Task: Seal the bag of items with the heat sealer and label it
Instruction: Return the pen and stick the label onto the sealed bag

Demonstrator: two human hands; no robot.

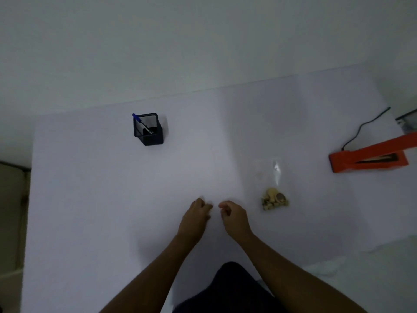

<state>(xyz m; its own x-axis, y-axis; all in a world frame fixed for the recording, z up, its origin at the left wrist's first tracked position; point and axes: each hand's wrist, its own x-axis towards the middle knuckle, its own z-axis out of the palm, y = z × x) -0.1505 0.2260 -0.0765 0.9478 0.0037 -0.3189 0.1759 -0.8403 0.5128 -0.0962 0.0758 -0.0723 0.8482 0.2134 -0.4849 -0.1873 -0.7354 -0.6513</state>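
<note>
Bag (274, 188) lies flat on the white desk (101, 199), right of centre, just beside the right hand (234, 218) but not touching it. Clear plastic; small tan and brown items bunched at the near end, far end looks empty and catches a glint. Can't tell whether the mouth is sealed.

Heat sealer (370, 158), orange, sits at the desk's right edge, well apart from the bag, arm raised at an angle, partly cut off by the frame. Black cord (361, 127) runs from its rear toward the far right corner.

Pen holder (148, 129), dark mesh, square, stands upright far left of centre, well apart from everything else. One blue-capped pen (141, 124) leans inside it.

Left hand (195, 219) and right hand are close together over the near-centre of the desk, fingers curled in, thumbs and fingertips pinched toward each other. Something small and white may be between them; too faint against the desk to tell what, so grip can't be confirmed. Neither hand touches bag, sealer or pen.
</note>
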